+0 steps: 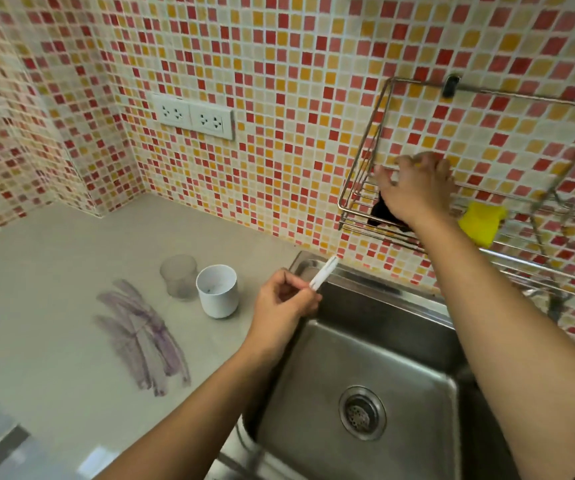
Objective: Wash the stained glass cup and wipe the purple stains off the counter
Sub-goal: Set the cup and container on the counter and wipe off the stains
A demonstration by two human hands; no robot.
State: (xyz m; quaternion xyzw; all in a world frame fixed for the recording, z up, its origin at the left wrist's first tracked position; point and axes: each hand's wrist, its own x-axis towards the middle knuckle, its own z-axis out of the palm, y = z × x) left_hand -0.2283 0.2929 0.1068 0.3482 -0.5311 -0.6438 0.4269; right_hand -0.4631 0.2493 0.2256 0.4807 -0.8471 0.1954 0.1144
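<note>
The left hand (pixel 284 299) is closed around a thin white stick-like object (pixel 323 273), pinching it between thumb and fingers; it may be a pen or a small brush, the view is too blurred to tell. This hand hovers over the edge where the counter (pixel 54 271) meets the steel sink (pixel 365 358). The right hand (pixel 415 187) is raised to the wire rack (pixel 365 150) on the tiled wall (pixel 279 98), its fingers spread and resting on a black item (pixel 383 213) that lies in the rack. It is not clear whether the hand grips this item or only touches it. A yellow sponge (pixel 481 221) sits in the same rack, just beside the right wrist.

On the counter, to the left of the left hand, 2 cups stand upright and touching: a glass cup (pixel 178 276) behind and a white cup (pixel 216 291) in front. Near them, further to the left, the purple stains (pixel 144 336) spread in long strokes over the counter. The sink has a round drain (pixel 362 412) in its bottom. 2 white wall sockets (pixel 194 116) are mounted on the tiles above the cups.
</note>
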